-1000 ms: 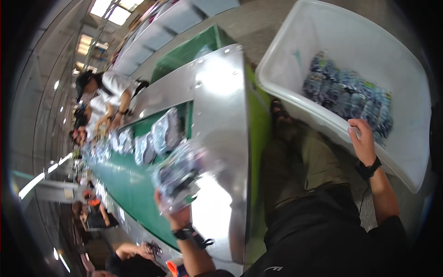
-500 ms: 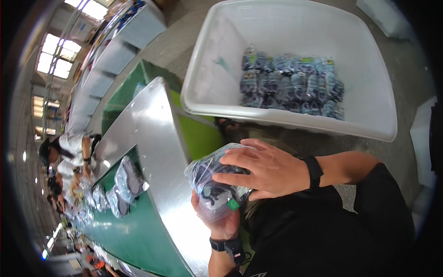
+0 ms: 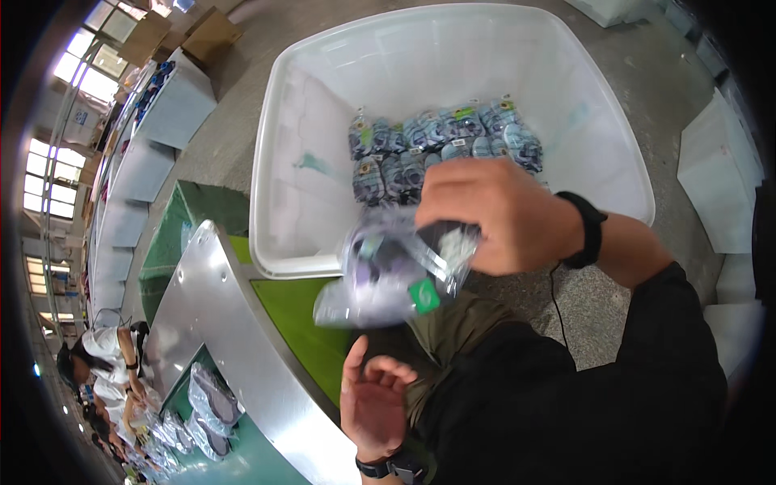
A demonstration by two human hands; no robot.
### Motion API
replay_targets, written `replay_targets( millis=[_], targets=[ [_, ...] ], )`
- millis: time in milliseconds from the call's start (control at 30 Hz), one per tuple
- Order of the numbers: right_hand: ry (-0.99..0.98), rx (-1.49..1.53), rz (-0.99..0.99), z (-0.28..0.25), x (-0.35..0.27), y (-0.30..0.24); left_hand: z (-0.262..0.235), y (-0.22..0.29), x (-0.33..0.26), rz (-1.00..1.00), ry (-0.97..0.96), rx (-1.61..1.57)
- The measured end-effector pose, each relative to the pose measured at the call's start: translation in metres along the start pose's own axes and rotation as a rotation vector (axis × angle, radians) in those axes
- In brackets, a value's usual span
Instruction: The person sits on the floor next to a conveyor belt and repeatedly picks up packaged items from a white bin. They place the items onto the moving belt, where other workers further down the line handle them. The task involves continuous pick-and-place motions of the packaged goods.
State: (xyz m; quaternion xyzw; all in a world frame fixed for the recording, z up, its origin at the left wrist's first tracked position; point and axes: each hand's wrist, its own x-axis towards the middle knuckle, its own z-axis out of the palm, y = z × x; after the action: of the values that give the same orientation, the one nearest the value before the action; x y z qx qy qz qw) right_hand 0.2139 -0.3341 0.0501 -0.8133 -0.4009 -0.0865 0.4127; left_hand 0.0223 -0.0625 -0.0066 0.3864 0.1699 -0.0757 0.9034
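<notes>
A clear plastic bag of shoes (image 3: pixel 380 279) with a green square sticker hangs between me and the large white bin (image 3: pixel 295 268). My right hand (image 3: pixel 505 214) is closed on the bag's right side, by the bin's near rim. The bag is blurred, and its contents show only as grey and purplish shapes. Below it, my left hand (image 3: pixel 376 404) is open, palm up with fingers loosely curled, apart from the bag. Inside the bin, rows of bagged grey-blue shoes (image 3: pixel 436 141) lie on the bottom; my right hand hides some of them.
To my left runs a metal-edged table (image 3: pixel 267 364) with a green conveyor belt (image 3: pixel 271 453); bagged shoes (image 3: pixel 214 400) lie on it. People (image 3: pixel 113 356) work along its far side. A green box (image 3: pixel 218 206) stands beyond the table corner. Another white bin (image 3: pixel 719 170) stands at right.
My left hand has let go of the bag. My right hand has carried it up toward the bin, and its grip has changed from palm on top to holding the side. My view has shifted.
</notes>
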Motion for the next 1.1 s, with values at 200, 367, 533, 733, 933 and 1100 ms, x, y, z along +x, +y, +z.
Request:
replay_targets(
  millis=[200,367,533,733,933,1100],
  targets=[
    [-0.095,-0.212,0.295,-0.020,-0.028,0.092,-0.047,0.010,0.002,0.054,0.279,0.105],
    [-0.174,-0.380,0.419,0.004,-0.084,0.193,-0.084,0.027,-0.011,0.060,0.483,0.172],
    [-0.617,-0.289,0.637,0.018,-0.154,0.230,-0.112,0.060,-0.027,0.046,0.360,0.109],
    [-0.485,-0.232,0.694,0.005,-0.183,0.230,-0.128,0.087,-0.040,0.250,0.645,0.858],
    [-0.311,0.086,0.594,0.034,-0.141,0.172,-0.207,0.113,-0.032,0.509,0.789,1.235],
    [-0.283,0.063,0.466,0.085,-0.125,0.128,-0.252,0.135,-0.039,0.561,0.878,1.654]
  ],
)
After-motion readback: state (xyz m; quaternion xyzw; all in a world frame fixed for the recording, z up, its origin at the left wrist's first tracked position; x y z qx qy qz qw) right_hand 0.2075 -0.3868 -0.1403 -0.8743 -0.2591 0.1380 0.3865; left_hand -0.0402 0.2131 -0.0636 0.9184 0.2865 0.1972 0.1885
